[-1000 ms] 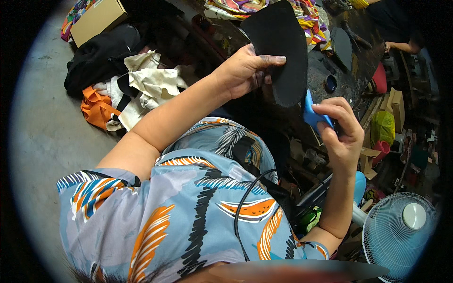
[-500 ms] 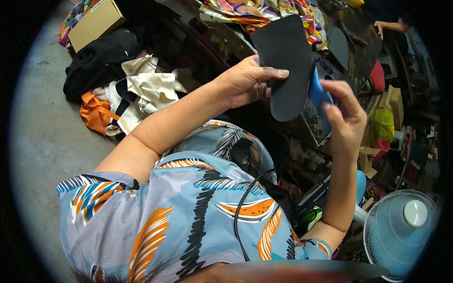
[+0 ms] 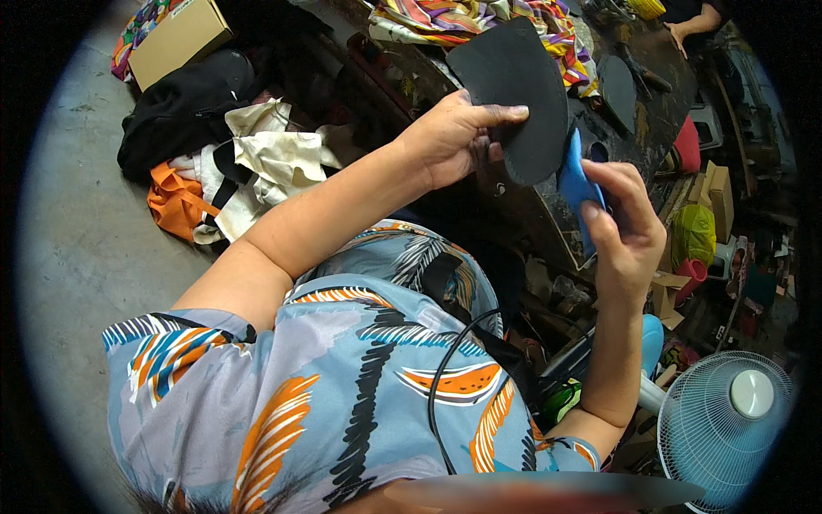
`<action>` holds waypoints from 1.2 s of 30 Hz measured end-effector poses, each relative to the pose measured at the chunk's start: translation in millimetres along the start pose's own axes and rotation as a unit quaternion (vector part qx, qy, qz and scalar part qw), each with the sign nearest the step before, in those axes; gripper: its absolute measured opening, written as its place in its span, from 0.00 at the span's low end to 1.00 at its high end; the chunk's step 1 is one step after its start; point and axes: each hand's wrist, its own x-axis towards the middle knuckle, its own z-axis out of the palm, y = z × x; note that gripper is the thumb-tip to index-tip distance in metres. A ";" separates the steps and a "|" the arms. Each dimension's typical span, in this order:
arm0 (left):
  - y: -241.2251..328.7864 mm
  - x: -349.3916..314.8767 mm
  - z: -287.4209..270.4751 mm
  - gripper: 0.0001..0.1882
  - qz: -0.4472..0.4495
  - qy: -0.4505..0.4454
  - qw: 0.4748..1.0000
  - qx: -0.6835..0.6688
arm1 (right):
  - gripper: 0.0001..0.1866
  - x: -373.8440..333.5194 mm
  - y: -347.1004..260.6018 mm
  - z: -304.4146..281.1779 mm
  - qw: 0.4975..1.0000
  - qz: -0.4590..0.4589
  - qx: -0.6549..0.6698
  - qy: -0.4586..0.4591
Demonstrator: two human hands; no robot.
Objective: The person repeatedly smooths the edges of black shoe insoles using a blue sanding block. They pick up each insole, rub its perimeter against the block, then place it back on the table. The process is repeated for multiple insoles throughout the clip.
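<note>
My left hand (image 3: 458, 141) holds a flat black sole-shaped piece (image 3: 511, 73) by one edge, the thumb on its face and the other fingers mostly hidden behind it. The piece is held up, tilted, over the near edge of a dark workbench (image 3: 672, 94). Just right of its lower end, my right hand (image 3: 629, 227) pinches a thin, bent blue piece (image 3: 580, 184) between thumb and fingers. Its exact kind is unclear. Only a narrow gap shows between the blue and black pieces; whether they touch, I cannot tell.
Colourful patterned cloth (image 3: 428, 24) and a dark oval piece (image 3: 616, 94) lie on the bench. Another person's hand (image 3: 679, 36) rests at its far right. A fan (image 3: 723, 428) stands at the lower right. Left are a black bag (image 3: 175, 124), cream cloth (image 3: 278, 154) and a cardboard box (image 3: 184, 43).
The black piece has tilted, its lower end rising and its face looking foreshortened. The blue piece is still pinched in my right hand, which has hardly moved.
</note>
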 end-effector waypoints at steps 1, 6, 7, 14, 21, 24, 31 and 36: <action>0.7 1.3 -0.5 0.13 0.007 0.012 1.000 -0.005 | 0.17 -1.5 -1.7 0.8 1.000 -0.019 -0.015 0.001; -4.0 3.6 -0.2 0.10 0.003 0.058 0.998 -0.023 | 0.21 -6.4 -3.2 12.8 0.974 -0.144 -0.175 -0.005; -5.7 3.4 0.5 0.10 0.000 0.063 0.997 -0.038 | 0.22 -6.5 -1.8 15.2 0.968 -0.165 -0.187 -0.008; -3.6 4.6 3.2 0.09 -0.029 0.077 0.994 -0.077 | 0.22 1.4 1.9 7.1 0.957 -0.202 -0.208 0.030; -7.0 5.1 -0.6 0.10 0.026 0.069 0.996 -0.058 | 0.21 -3.1 12.3 15.1 0.970 -0.170 -0.167 -0.051; 6.1 1.7 -4.1 0.14 0.144 0.036 0.987 0.061 | 0.18 -5.6 18.4 0.5 0.994 -0.094 -0.058 0.023; 37.2 30.6 -17.7 0.19 0.510 0.131 0.278 0.803 | 0.18 19.0 44.4 -6.4 0.938 0.143 0.244 0.201; 30.6 41.0 -27.5 0.15 0.448 0.060 0.388 0.803 | 0.18 28.8 47.7 0.0 0.936 0.139 0.267 0.184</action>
